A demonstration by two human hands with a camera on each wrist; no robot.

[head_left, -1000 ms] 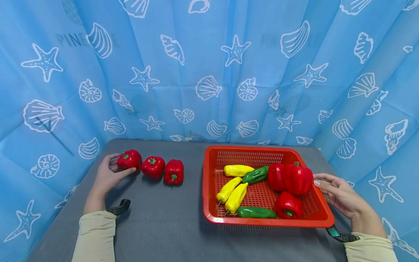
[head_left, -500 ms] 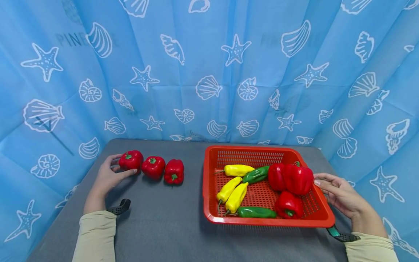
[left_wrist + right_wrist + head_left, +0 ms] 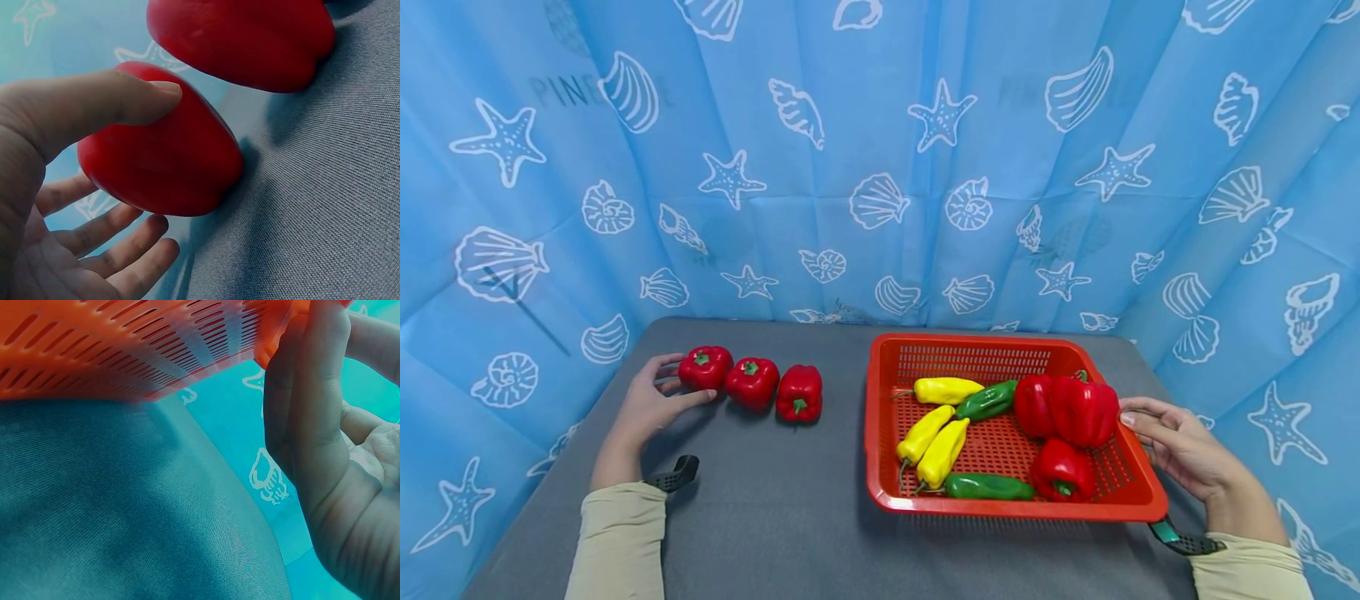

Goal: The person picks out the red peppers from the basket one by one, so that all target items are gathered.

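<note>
Basket [image 3: 1000, 508]: smooth plastic, glossy. Red bell peppers [image 3: 799, 392], yellow peppers [image 3: 943, 452], green peppers [image 3: 988, 487]: all smooth, high gloss. Table cover [image 3: 775, 517]: matt woven cloth, finely ribbed close up. Curtain [image 3: 827, 167]: thin creased fabric, slight sheen. Sleeves [image 3: 621, 533]: soft matt cloth.

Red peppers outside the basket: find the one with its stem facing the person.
The rightmost pepper, nearest the basket: its stem faces that way, while the other two have stems on top.

Grey fabric-covered table [image 3: 782, 525]. Right half: red perforated plastic basket [image 3: 985, 507]. Left half: middle red bell pepper [image 3: 752, 387], right red bell pepper [image 3: 800, 392] just beside it; left red bell pepper [image 3: 705, 368], table contact unclear.
</note>
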